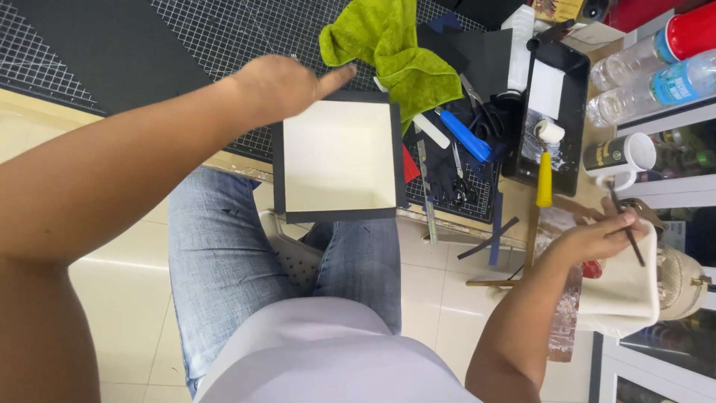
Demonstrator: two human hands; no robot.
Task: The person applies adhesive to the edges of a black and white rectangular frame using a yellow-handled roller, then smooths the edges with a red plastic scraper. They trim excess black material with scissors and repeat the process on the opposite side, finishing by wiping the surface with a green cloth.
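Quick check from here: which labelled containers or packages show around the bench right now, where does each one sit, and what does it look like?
Water bottle: far right shelf, lying down, clear plastic, blue label.
Second bottle: just above it, clear, next to a red cup.
Mug: right of the black tray, white with a dark printed band.
Printed package: top edge, yellowish, mostly cut off.
No screens or signs.

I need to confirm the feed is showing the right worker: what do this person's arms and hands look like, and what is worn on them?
Both arms are bare along all that shows, with no sleeves over the forearms. The left hand and the right hand wear no gloves, and no watch or bracelet shows at either wrist. Rings cannot be made out. Lower down are a pale lilac top and blue jeans.
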